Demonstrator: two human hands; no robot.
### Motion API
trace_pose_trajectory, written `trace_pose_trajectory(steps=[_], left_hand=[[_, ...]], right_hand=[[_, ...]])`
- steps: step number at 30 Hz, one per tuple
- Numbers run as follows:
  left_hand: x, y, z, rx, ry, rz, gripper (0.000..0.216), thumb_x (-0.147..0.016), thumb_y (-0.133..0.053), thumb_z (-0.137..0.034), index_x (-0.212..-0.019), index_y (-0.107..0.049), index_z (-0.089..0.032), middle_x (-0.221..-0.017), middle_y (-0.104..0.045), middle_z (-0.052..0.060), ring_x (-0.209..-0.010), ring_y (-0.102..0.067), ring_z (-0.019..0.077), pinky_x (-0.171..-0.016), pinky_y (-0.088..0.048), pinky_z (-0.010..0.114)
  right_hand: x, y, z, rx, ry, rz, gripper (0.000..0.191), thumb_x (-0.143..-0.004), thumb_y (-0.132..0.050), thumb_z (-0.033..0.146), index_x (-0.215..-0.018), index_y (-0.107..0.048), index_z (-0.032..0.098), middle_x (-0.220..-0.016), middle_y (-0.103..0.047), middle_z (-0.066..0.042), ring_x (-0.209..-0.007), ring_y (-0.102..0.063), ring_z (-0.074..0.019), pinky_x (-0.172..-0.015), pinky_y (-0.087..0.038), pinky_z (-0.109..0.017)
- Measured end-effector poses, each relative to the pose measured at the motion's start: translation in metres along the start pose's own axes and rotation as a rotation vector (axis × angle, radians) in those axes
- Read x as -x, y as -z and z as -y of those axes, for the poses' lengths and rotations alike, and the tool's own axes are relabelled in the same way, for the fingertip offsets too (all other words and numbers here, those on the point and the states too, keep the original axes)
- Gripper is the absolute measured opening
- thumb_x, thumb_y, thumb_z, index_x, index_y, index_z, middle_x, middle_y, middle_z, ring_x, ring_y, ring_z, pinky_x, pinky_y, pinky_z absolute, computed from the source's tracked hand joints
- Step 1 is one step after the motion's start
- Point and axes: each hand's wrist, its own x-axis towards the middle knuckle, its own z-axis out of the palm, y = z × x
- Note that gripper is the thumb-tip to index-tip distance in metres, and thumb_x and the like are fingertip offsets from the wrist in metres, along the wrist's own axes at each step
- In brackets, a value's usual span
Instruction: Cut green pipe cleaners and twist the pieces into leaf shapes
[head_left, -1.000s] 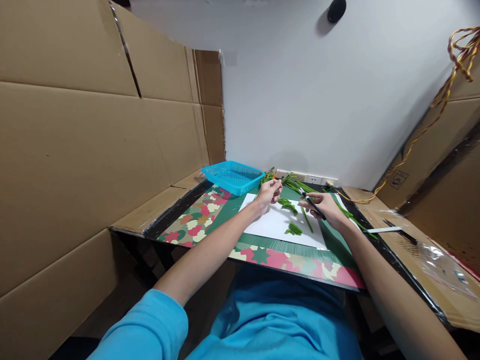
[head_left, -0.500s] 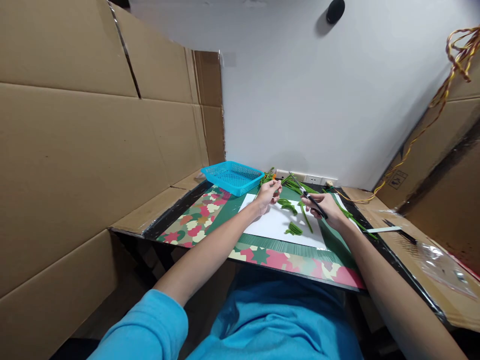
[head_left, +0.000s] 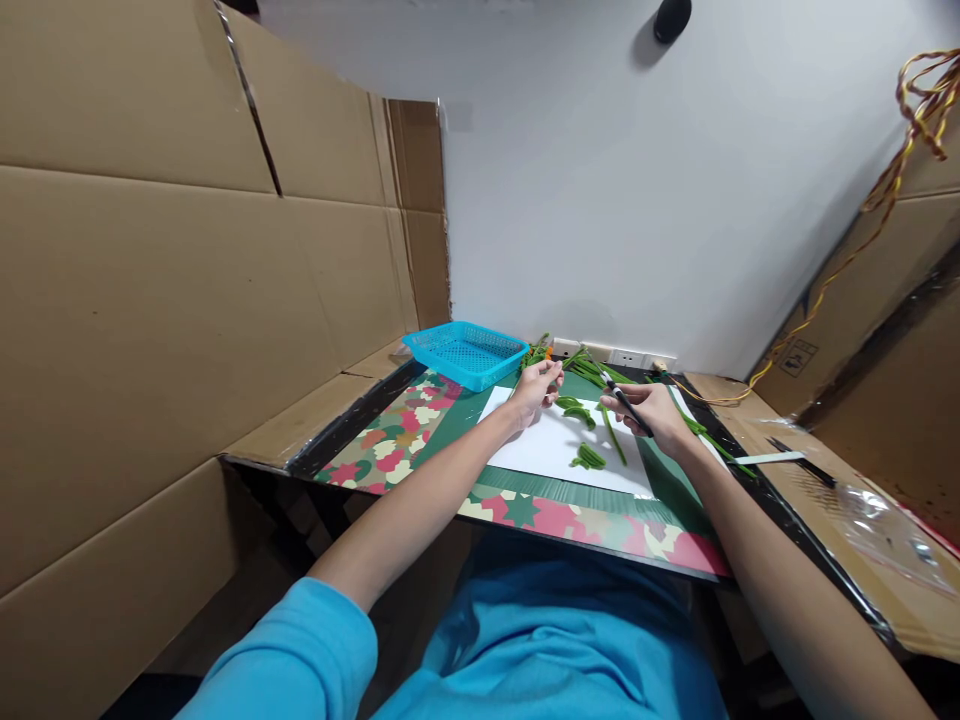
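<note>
Right hand (head_left: 651,408): fingers round black-handled tool (head_left: 632,412). Left hand (head_left: 537,390): fingers pinched, contents unclear. Green stem (head_left: 613,436): probably light, bendy, easily bruised—pinch gently mid-length.

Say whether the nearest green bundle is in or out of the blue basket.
Out: the bundle lies on the white paper, and the basket stands apart, farther left.

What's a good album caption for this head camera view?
Left hand beside green stalks, right hand holding a slim black tool, short green pieces on white paper, blue basket nearby.
</note>
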Motion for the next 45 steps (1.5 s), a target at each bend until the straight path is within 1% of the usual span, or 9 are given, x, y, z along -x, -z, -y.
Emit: trace_pose_trajectory(steps=[9, 14, 20, 23, 30, 35, 37, 42, 45], left_hand=[[0.002, -0.002, -0.003, 0.009, 0.02, -0.008, 0.035, -0.086, -0.075, -0.042, -0.078, -0.051, -0.018, -0.068, -0.048, -0.004, -0.043, -0.036, 0.0024, -0.038, -0.021, 0.015], [0.002, -0.001, -0.002, 0.001, 0.011, -0.003, 0.035, -0.087, -0.074, -0.042, -0.077, -0.05, -0.018, -0.069, -0.049, -0.004, -0.043, -0.036, 0.0022, -0.038, -0.021, 0.016], [0.001, 0.0, 0.0, -0.015, 0.002, -0.002, 0.034, -0.089, -0.071, -0.041, -0.077, -0.049, -0.018, -0.068, -0.048, -0.004, -0.043, -0.036, 0.0021, -0.038, -0.021, 0.016], [0.001, 0.0, 0.0, -0.01, 0.004, -0.007, 0.035, -0.087, -0.073, -0.042, -0.077, -0.049, -0.018, -0.068, -0.048, -0.004, -0.043, -0.036, 0.0021, -0.038, -0.022, 0.016], [0.003, -0.002, -0.002, -0.002, 0.004, -0.014, 0.034, -0.088, -0.073, -0.04, -0.076, -0.049, -0.018, -0.068, -0.049, -0.004, -0.043, -0.036, 0.0022, -0.038, -0.022, 0.015], [0.004, -0.003, -0.003, -0.009, -0.001, -0.025, 0.034, -0.087, -0.074, -0.04, -0.076, -0.05, -0.018, -0.067, -0.049, -0.004, -0.043, -0.036, 0.0022, -0.038, -0.021, 0.016], [0.004, -0.002, -0.003, -0.022, -0.01, -0.03, 0.033, -0.088, -0.073, -0.04, -0.076, -0.05, -0.018, -0.067, -0.049, -0.004, -0.042, -0.036, 0.0022, -0.038, -0.021, 0.016], [0.002, -0.002, -0.002, -0.046, -0.02, -0.059, 0.031, -0.091, -0.069, -0.037, -0.076, -0.05, -0.018, -0.067, -0.05, -0.004, -0.041, -0.036, 0.0022, -0.037, -0.019, 0.016], [0.002, -0.002, -0.002, -0.047, -0.019, -0.065, 0.032, -0.089, -0.07, -0.038, -0.075, -0.05, -0.018, -0.066, -0.05, -0.004, -0.041, -0.036, 0.002, -0.037, -0.019, 0.016]], right_hand=[[-0.001, 0.002, -0.002, 0.072, 0.033, 0.023, 0.071, -0.058, -0.092, 0.054, -0.11, -0.076, 0.008, -0.061, -0.062, -0.001, -0.046, -0.038, -0.0081, -0.043, -0.026, -0.023], [-0.002, 0.003, -0.003, 0.058, 0.047, -0.006, 0.073, -0.057, -0.092, 0.055, -0.111, -0.077, 0.007, -0.061, -0.062, -0.002, -0.047, -0.038, -0.0083, -0.043, -0.027, -0.024], [-0.005, 0.005, -0.008, 0.129, 0.099, -0.012, 0.079, -0.054, -0.093, 0.058, -0.113, -0.077, 0.007, -0.06, -0.064, -0.002, -0.047, -0.038, -0.0086, -0.045, -0.027, -0.025], [-0.005, 0.004, -0.009, 0.141, 0.105, -0.021, 0.082, -0.054, -0.092, 0.059, -0.115, -0.077, 0.006, -0.06, -0.065, -0.003, -0.047, -0.039, -0.0091, -0.046, -0.028, -0.025], [-0.005, 0.004, -0.008, 0.218, 0.125, -0.04, 0.08, -0.057, -0.09, 0.06, -0.113, -0.077, 0.004, -0.06, -0.063, -0.004, -0.049, -0.042, -0.011, -0.045, -0.028, -0.024], [-0.009, 0.008, -0.014, 0.283, 0.151, -0.08, 0.079, -0.056, -0.09, 0.057, -0.115, -0.078, 0.005, -0.063, -0.066, -0.005, -0.055, -0.05, -0.0156, -0.051, -0.035, -0.027], [-0.011, 0.009, -0.016, 0.339, 0.172, -0.108, 0.078, -0.058, -0.088, 0.056, -0.117, -0.078, 0.006, -0.061, -0.064, -0.003, -0.056, -0.05, -0.0162, -0.052, -0.036, -0.027], [-0.009, 0.009, -0.014, 0.546, 0.231, -0.19, 0.068, -0.068, -0.08, 0.056, -0.115, -0.079, 0.007, -0.054, -0.055, 0.001, -0.054, -0.045, -0.0146, -0.051, -0.029, -0.027], [-0.006, 0.007, -0.011, 0.634, 0.274, -0.211, 0.061, -0.074, -0.075, 0.058, -0.109, -0.082, 0.009, -0.055, -0.058, -0.001, -0.054, -0.047, -0.0155, -0.052, -0.029, -0.027]])
